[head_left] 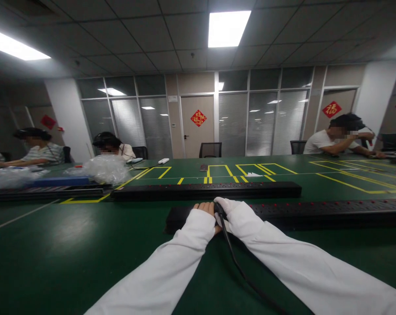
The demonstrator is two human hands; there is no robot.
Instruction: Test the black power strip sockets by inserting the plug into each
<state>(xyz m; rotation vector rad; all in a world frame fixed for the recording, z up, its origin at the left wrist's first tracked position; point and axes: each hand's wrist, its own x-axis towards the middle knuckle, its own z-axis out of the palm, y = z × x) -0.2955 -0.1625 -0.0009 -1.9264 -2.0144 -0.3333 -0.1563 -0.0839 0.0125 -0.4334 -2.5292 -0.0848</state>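
L hand (203, 207): fingers side by side, bent over the L end of the near black bar (329, 213); tips hidden, can't tell if they pinch. R hand (224, 204), pale glove, curled round the black cord end (219, 209) right beside L hand; its fingertips mostly hidden too. Cord trails down twd the wearer. Near bar lies flat on the green table (69, 245), red dots in place along its top, so those look done; work at the L end seems midway, result covered by hands. Far black bar (204, 190), just behind, has 0 hands on it; what's left there, can't tell.
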